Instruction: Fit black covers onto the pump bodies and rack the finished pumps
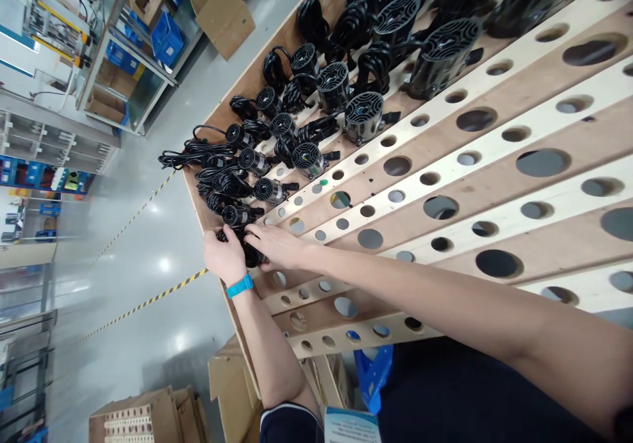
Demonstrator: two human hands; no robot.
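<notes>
Left hand: curling its fingers closed around a black plastic pump with a coiled black cord, with a bright blue wristband on the wrist
Right hand: reaching in from the other side, its fingers stretching over the same bundle and pressing down, so it is holding rather than spread wide
Held pump's place: lying between both hands at the end of the rows, at the edge of a brown plywood surface, its body mostly hidden by the fingers
Handling: a two-handed hold around the coil looks sound, with the fingers pinning the loops so the cord is not slipping free or snagging on nearby cords
Neighbours: black cylindrical pumps with round ribbed grilles and looped black cords are crowding together in rows
Rack: pale wooden slats with round holes are running alongside the rows
Around: yellow-and-black tape is lining a grey floor, with blue plastic crates and a cardboard box standing beyond
</notes>
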